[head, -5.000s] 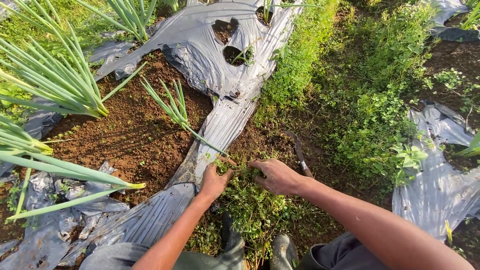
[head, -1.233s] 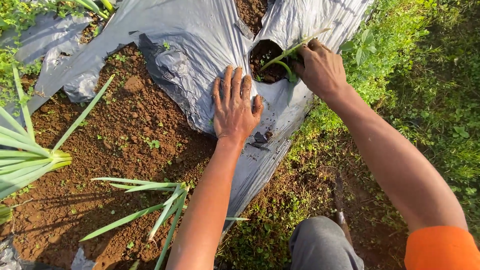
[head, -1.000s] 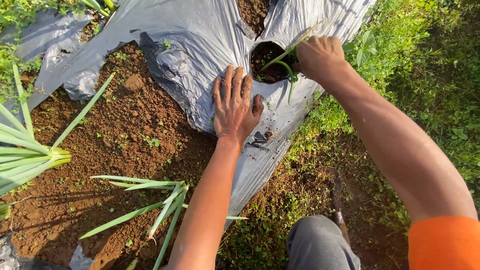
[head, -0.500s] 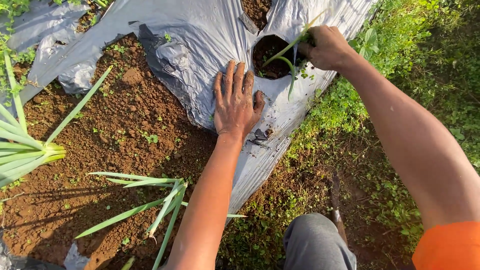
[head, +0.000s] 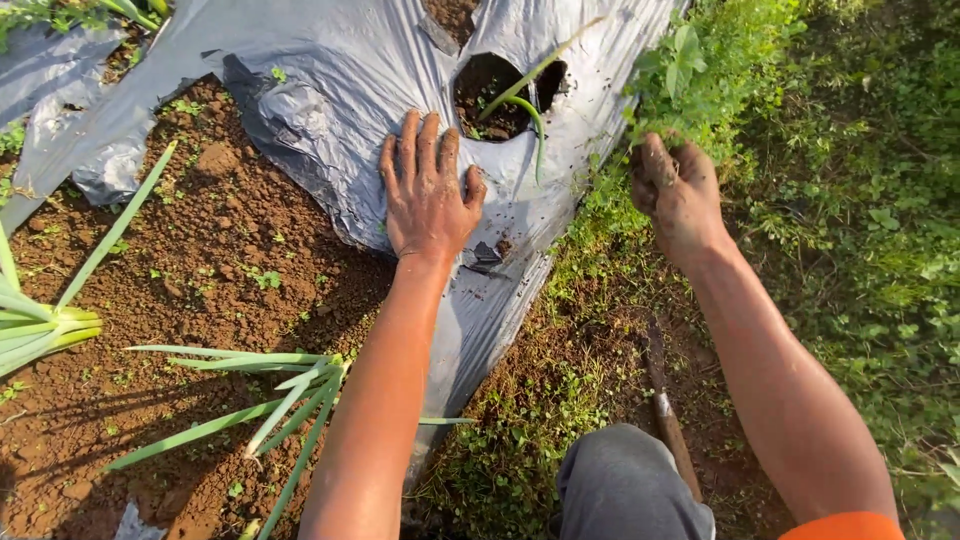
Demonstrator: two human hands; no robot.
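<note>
**Weeding at the planting hole: 1 hand pins the mulch sheet, the other carries a plucked weed aside**

The left hand point(head: 428, 195) lies flat on the grey plastic mulch sheet point(head: 330, 70), its fingers point(head: 412, 150) spread and pressing the film down just beside the round planting hole point(head: 492, 95). The fingers of the right hand point(head: 678, 190) are curled together, soiled, and seem to pinch a small leafy weed point(head: 680, 60) that rises above the knuckles; the stem's grip point is hidden, so I cannot tell exactly how it is held. That hand hangs over the green verge at the sheet's right edge, apart from the hole.

In the hole 1 thin green onion seedling point(head: 530, 95) leans toward the right edge of the sheet, in dark soil. On the bare soil left of the sheet lie larger green onion plants point(head: 250, 400). A wooden-handled tool point(head: 665, 400) rests on the ground between the arms, near a grey-clad knee point(head: 625, 485).

Judged from this, the step in hand is clearing weeds around the seedling. The next move would call for keeping the film pinned and picking close to the seedling without tugging its stalk.
</note>
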